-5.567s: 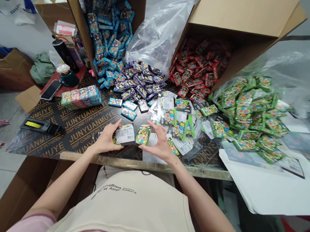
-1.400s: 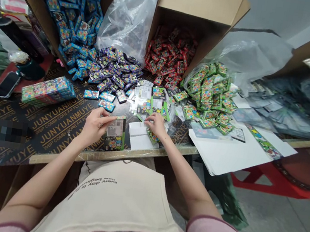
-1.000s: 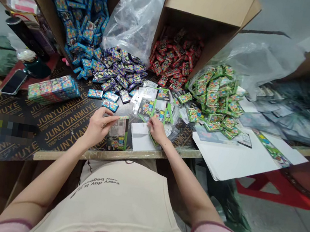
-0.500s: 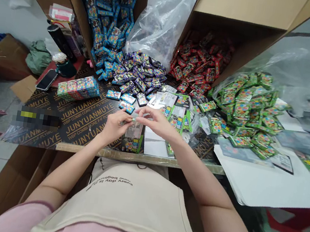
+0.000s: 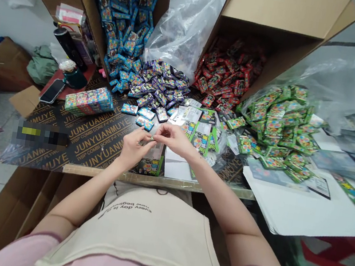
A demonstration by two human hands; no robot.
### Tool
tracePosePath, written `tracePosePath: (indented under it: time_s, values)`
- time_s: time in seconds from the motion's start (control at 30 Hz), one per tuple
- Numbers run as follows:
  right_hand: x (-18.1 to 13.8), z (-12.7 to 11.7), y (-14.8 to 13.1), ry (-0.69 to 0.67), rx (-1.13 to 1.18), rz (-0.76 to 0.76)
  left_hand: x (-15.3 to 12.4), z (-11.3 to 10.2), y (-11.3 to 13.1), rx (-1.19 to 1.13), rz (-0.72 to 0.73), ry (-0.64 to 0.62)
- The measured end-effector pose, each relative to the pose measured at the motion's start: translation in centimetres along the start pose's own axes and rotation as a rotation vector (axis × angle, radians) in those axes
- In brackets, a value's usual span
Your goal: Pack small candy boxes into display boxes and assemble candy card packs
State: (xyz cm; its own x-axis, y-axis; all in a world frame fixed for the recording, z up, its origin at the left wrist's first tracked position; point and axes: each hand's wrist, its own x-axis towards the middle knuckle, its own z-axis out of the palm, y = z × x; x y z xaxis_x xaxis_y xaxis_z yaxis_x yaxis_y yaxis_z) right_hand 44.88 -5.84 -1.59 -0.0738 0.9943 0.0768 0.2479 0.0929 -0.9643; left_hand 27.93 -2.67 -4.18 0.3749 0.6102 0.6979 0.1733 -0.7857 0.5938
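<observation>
My left hand (image 5: 135, 145) and my right hand (image 5: 174, 139) meet above the table's front edge, their fingertips pinched together at the top of a packet (image 5: 151, 165). This packet has a clear upper part and a green and black printed lower part; my fingers hide its top edge. Just beyond my hands lie several small blue packs (image 5: 144, 123) and a purple-black pack (image 5: 162, 114). Flat green and black printed packets (image 5: 201, 139) are spread beside my right hand, partly over white sheets (image 5: 176, 162).
Behind stand cartons with blue packs (image 5: 129, 42) and red packs (image 5: 230, 74). Between them is a purple pack heap (image 5: 161, 83) beneath clear plastic (image 5: 186, 22). Green packs (image 5: 280, 122) are piled right. A wrapped bundle (image 5: 90, 101), phone (image 5: 52, 90) and bottle (image 5: 73, 76) sit left.
My right hand's fingers, spread apart before, have closed into a pinch at the packet's top beside my left fingertips. My left hand has hardly moved.
</observation>
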Motion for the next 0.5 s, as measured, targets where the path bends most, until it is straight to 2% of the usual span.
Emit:
tracePosePath:
  time_s: [0.17,0.27,0.33,0.4,0.5]
  values:
    - [0.1,0.9,0.7,0.089,0.143,0.035,-0.3,0.2,0.0,0.043,0.019,-0.006]
    - [0.1,0.9,1.0,0.171,0.275,0.042,-0.2,0.0,0.0,0.114,0.038,-0.101]
    - [-0.1,0.1,1.7,0.229,0.296,0.049,-0.2,-0.7,-0.2,0.184,0.074,-0.175]
    - [-0.7,-1.5,3.0,0.339,0.223,0.046,-0.4,-2.2,-1.0,0.254,0.071,-0.21]
    - [-2.5,-4.5,6.0,0.532,-0.089,0.037,-1.0,-5.7,-3.3,0.441,-0.086,-0.224]
